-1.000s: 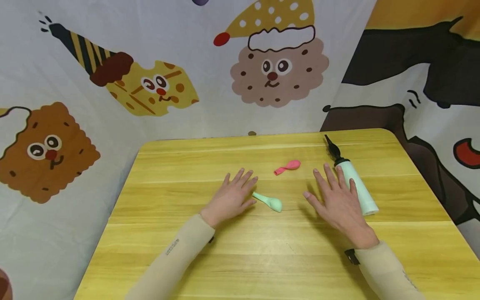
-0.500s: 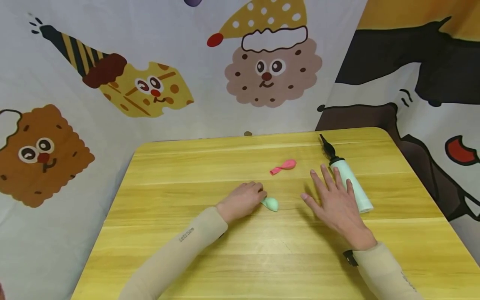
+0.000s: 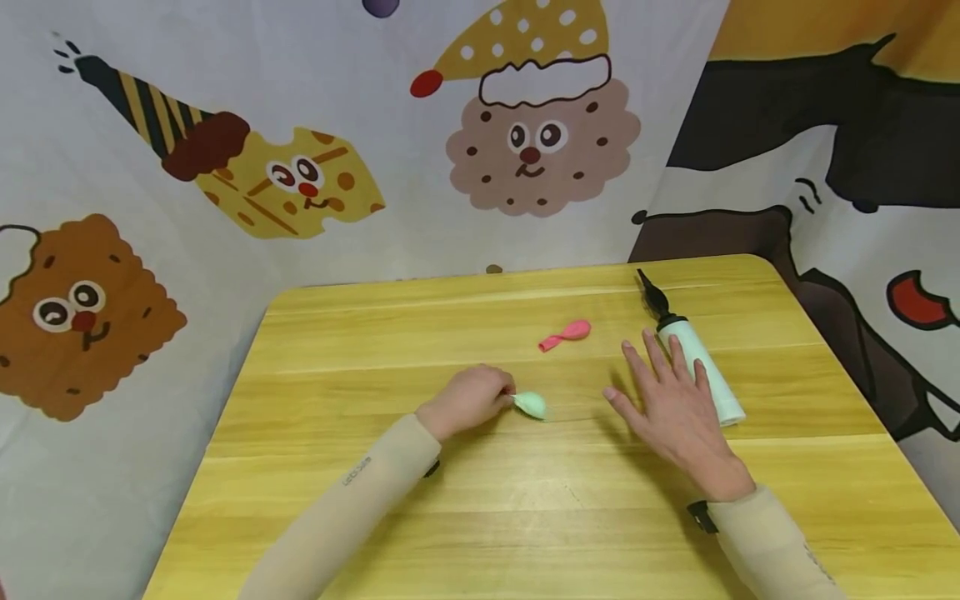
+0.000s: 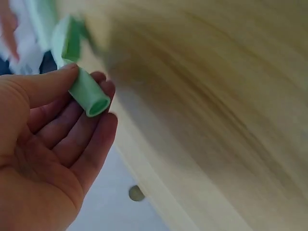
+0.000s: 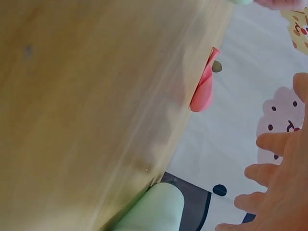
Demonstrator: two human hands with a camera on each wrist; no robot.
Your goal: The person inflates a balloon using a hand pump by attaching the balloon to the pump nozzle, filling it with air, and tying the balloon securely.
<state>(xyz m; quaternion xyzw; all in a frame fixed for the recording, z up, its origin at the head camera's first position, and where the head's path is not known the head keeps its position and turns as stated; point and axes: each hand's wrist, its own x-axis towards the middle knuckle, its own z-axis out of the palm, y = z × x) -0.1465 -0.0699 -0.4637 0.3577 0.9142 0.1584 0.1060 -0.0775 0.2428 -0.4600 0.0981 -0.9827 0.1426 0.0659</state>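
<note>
A deflated mint-green balloon [image 3: 532, 405] is pinched near its neck by my left hand [image 3: 468, 402]. In the left wrist view the thumb presses the balloon's neck [image 4: 87, 94] against the fingers, and its open mouth points outward. My right hand [image 3: 675, 408] is spread, fingers straight, just left of the balloon pump [image 3: 703, 371] and holding nothing. The pump has a pale mint barrel and a black nozzle at its far end. Farther back lies a deflated pink balloon [image 3: 566, 335], its neck toward the left; the right wrist view shows the pink balloon [image 5: 203, 89] too.
All of this is on a wood-grain table [image 3: 315, 350] with rounded far corners. A white cloth backdrop [image 3: 420, 192] printed with cartoon biscuits and cheese hangs behind the far edge and along the sides.
The left hand came down from spread fingers onto the green balloon, took its neck and drew it slightly left. The right hand stayed spread beside the pump. The head view shifted a little.
</note>
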